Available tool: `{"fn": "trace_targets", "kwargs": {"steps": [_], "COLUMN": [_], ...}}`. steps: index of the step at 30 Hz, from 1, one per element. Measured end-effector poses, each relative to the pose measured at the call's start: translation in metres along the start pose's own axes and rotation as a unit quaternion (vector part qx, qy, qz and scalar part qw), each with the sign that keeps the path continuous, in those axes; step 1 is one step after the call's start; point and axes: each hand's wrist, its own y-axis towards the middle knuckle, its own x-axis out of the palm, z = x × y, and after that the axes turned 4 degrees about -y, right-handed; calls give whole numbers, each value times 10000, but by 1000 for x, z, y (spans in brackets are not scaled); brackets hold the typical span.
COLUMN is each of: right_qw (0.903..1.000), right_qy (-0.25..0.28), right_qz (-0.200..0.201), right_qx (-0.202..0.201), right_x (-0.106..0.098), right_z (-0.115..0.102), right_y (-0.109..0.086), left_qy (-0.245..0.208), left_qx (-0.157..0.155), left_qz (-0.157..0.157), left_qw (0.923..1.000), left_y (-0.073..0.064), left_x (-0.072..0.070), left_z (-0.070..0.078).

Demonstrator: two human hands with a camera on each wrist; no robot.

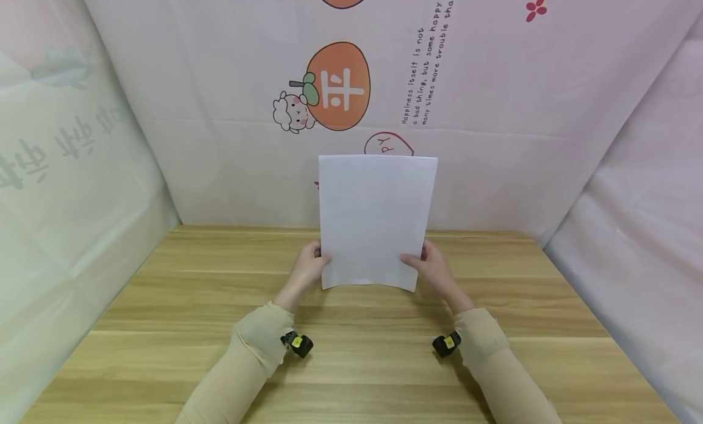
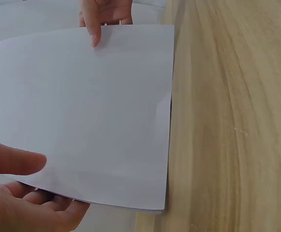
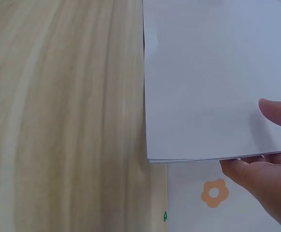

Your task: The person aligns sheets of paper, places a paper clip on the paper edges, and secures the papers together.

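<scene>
A thin stack of blank white paper [image 1: 376, 219] is held up off the wooden table, its top leaning toward the back cloth. My left hand [image 1: 309, 265] grips its left edge low down, thumb on the near face and fingers behind. On the opposite edge my right hand [image 1: 431, 266] pinches it the same way. In the right wrist view several layered edges of the paper [image 3: 203, 96] show at the side, above the right hand [image 3: 271, 179]. The left wrist view shows the left thumb [image 2: 22, 162] flat on the paper [image 2: 92, 111]. Fingers behind the sheets are partly hidden.
The wooden table [image 1: 362, 363] spreads under both forearms. A printed white cloth [image 1: 483, 107] hangs behind it, with pale cloth walls at the left [image 1: 66, 198] and right [image 1: 648, 216]. Each sleeve carries a small black wrist camera [image 1: 301, 344].
</scene>
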Motion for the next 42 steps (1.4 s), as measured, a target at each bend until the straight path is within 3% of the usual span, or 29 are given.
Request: {"fn": "trace_targets", "kwargs": {"steps": [5, 9, 16, 24, 37, 42], "right_qw": [9994, 9972, 9930, 9893, 9835, 9795], "right_qy": [272, 545, 851, 1033, 1329, 1462], "right_qz": [213, 505, 804, 1010, 1173, 1220], "right_qx": [18, -114, -146, -205, -359, -661], "right_x": [-1, -1, -2, -5, -1, -3], "right_z": [-9, -14, -26, -38, -47, -45], "right_y": [3, 7, 8, 11, 12, 12], "left_qy": [-381, -424, -617, -886, -1115, -1184], "left_qx": [239, 555, 757, 759, 1192, 1343], "left_qz": [202, 423, 775, 761, 1055, 963], "left_qw": [9988, 9967, 9922, 9903, 9809, 9791], "left_y": [2, 5, 8, 13, 7, 4], "left_x": [2, 5, 4, 0, 11, 12], "left_z": [7, 10, 26, 38, 43, 45]}}
